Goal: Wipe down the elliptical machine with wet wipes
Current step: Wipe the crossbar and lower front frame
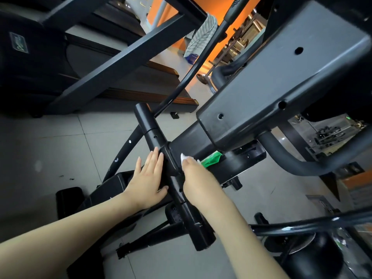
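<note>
Right hand (188,168) is curled tight around a white wet wipe (183,158), only a crumpled corner poking out above the knuckles, and it's pressed against the black crossbar (155,137) of the elliptical machine (281,73), right at the joint where the crossbar meets the main beam. Left hand (148,176) sits on the other side of that same crossbar, flat and spread, fingers (155,158) together and lying along the tube, holding nothing, just bracing.

Just beyond the crossbar joint, tucked against the beam, there's a green wipe packet (211,159), partly hidden by the right hand. Further out from the crossbar, a big grey housing (291,63) looms above, and a treadmill (80,63) stands off to the far side across the tiled floor (50,141).

Handling, as I read it: that wipe looks thin, limp and damp, so it should bunch and slide easily; best kept wadded under the fingertips so it doesn't slip off the smooth painted tube. The machine itself looks heavy and rigid, not going anywhere, so a firm press seems safe.

The count: 2 hands, 1 wipe in use, 1 packet, 1 crossbar being worked, and 1 elliptical.
</note>
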